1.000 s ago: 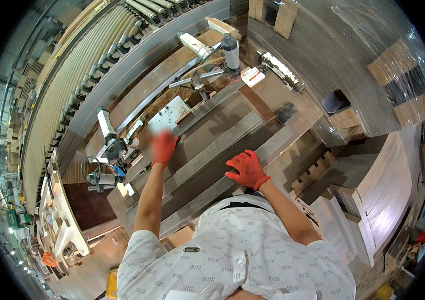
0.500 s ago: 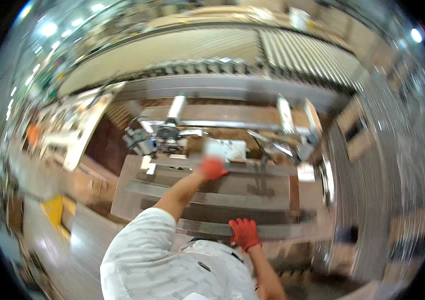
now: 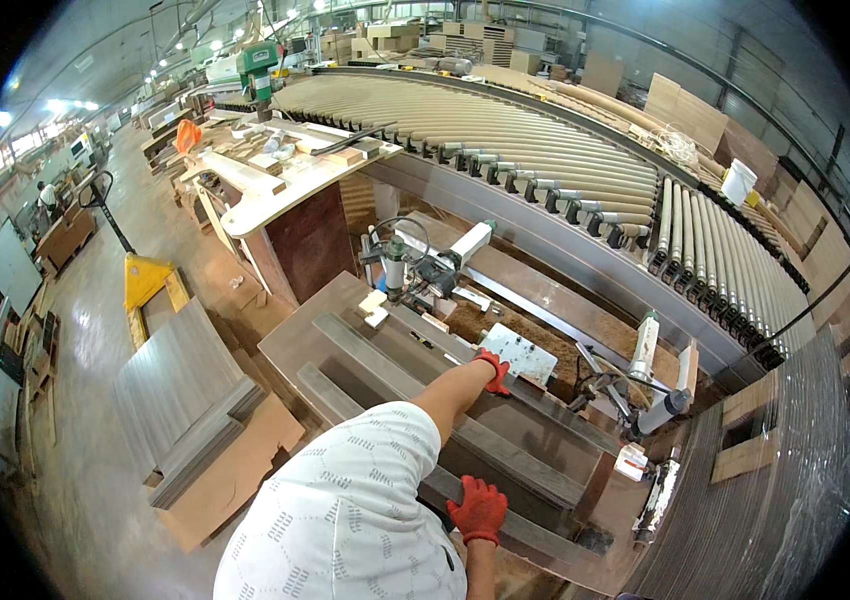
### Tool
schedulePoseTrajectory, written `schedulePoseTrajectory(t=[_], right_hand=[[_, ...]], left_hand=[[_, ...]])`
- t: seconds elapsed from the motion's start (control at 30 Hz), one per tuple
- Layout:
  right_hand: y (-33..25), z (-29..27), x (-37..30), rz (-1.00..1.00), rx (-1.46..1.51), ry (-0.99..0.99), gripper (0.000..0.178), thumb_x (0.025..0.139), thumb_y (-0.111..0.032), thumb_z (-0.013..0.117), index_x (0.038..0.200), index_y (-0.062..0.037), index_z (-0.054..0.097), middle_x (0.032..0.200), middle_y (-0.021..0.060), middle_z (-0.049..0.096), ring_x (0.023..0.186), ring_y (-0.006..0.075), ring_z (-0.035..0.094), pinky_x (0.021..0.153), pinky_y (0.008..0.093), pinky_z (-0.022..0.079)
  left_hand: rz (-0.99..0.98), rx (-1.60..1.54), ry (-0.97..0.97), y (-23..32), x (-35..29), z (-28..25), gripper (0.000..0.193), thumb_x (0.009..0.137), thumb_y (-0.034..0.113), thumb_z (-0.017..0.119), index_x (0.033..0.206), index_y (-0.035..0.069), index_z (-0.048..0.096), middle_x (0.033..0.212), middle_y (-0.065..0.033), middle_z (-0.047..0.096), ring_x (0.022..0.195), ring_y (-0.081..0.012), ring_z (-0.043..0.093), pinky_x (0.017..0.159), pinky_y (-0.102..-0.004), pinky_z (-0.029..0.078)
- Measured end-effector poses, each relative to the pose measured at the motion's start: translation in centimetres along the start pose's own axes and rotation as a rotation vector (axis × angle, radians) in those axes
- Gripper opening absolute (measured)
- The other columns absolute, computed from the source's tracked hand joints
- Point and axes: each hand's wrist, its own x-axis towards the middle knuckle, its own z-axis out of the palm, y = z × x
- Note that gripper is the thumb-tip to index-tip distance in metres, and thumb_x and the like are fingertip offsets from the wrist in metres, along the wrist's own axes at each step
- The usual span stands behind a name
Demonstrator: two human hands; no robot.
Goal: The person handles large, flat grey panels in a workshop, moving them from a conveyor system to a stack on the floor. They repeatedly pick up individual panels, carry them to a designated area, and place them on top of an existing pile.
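Observation:
My left hand (image 3: pixel 492 371), in a red glove, reaches across the machine bed and lies on the far grey-brown board strip (image 3: pixel 555 408), beside a white plate with small holes (image 3: pixel 515 352). Its thumb stands apart from the fingers, and the fingertips are partly hidden. My right hand (image 3: pixel 480 510), also red-gloved, rests nearer to me with fingers spread, over the near strip (image 3: pixel 535 535). Between the two hands runs another long strip (image 3: pixel 515 460). A dark marker-like stick (image 3: pixel 422 340) lies left of my left hand.
Clamp-like cylinders (image 3: pixel 645 345) and a drill-like head (image 3: pixel 435 272) stand behind the bed. Beyond runs a roller conveyor (image 3: pixel 545 150). Stacked boards rise at right (image 3: pixel 785 450); more boards (image 3: pixel 185 380) lie at left by a yellow pallet jack (image 3: pixel 150 280). A cluttered worktable (image 3: pixel 320 165) is far left.
My view has swung to the left, so the machine now appears slanted. Both gloved hands stay near the strips, the left still by the white plate and the right still nearer to me.

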Motion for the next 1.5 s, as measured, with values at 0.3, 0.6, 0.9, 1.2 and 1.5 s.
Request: schedulePoseTrajectory(t=[0.3, 0.6, 0.9, 1.2, 1.5], right_hand=[[-0.2, 0.4, -0.1, -0.044, 0.023, 0.094, 0.066, 0.076, -0.05, 0.086, 0.13, -0.0192, 0.066, 0.121, 0.0061, 0.072, 0.11, 0.0299, 0.068, 0.092, 0.0481, 0.05], [0.1, 0.4, -0.1, -0.023, 0.01, 0.096, 0.066, 0.074, -0.05, 0.087, 0.129, -0.0197, 0.066, 0.116, 0.0063, 0.072, 0.109, 0.0296, 0.068, 0.09, 0.0482, 0.051], [-0.2, 0.1, 0.8, -0.003, -0.038, 0.051, 0.069, 0.077, -0.053, 0.085, 0.134, -0.0199, 0.064, 0.121, 0.006, 0.072, 0.112, 0.0298, 0.067, 0.093, 0.0486, 0.049], [-0.3, 1.1, 1.2, -0.049, 0.022, 0.128, 0.067, 0.072, -0.045, 0.087, 0.13, -0.0183, 0.067, 0.121, 0.0069, 0.071, 0.113, 0.0319, 0.066, 0.095, 0.0498, 0.049], [-0.6, 0.6, 1.4, 0.024, 0.066, 0.1, 0.066, 0.073, -0.042, 0.09, 0.131, -0.0205, 0.066, 0.118, 0.005, 0.07, 0.111, 0.0303, 0.065, 0.095, 0.0482, 0.049]], left_hand=[[-0.013, 0.02, -0.001, -1.4, 0.9, 0.8, 0.104, 0.089, 0.083, 0.063, 0.158, 0.009, 0.043, 0.156, -0.03, 0.049, 0.146, -0.0492, 0.045, 0.123, -0.0665, 0.029], [0.018, -0.02, 0.013, 0.1, 0.0, -0.1, 0.103, 0.087, 0.081, 0.067, 0.157, 0.008, 0.045, 0.154, -0.0311, 0.05, 0.145, -0.0509, 0.046, 0.124, -0.0692, 0.026], [0.056, -0.052, 0.111, -0.7, 0.7, 0.6, 0.102, 0.084, 0.083, 0.069, 0.15, 0.008, 0.052, 0.147, -0.031, 0.055, 0.14, -0.0507, 0.051, 0.12, -0.0697, 0.031], [0.039, -0.024, 0.164, -1.6, 1.1, 2.6, 0.112, 0.085, 0.087, 0.06, 0.165, 0.011, 0.042, 0.163, -0.0255, 0.047, 0.153, -0.0437, 0.042, 0.126, -0.0656, 0.026], [0.074, -0.056, 0.189, -0.6, 0.8, 1.2, 0.101, 0.085, 0.085, 0.063, 0.155, 0.012, 0.052, 0.155, -0.0259, 0.053, 0.145, -0.0482, 0.047, 0.121, -0.0699, 0.026]])
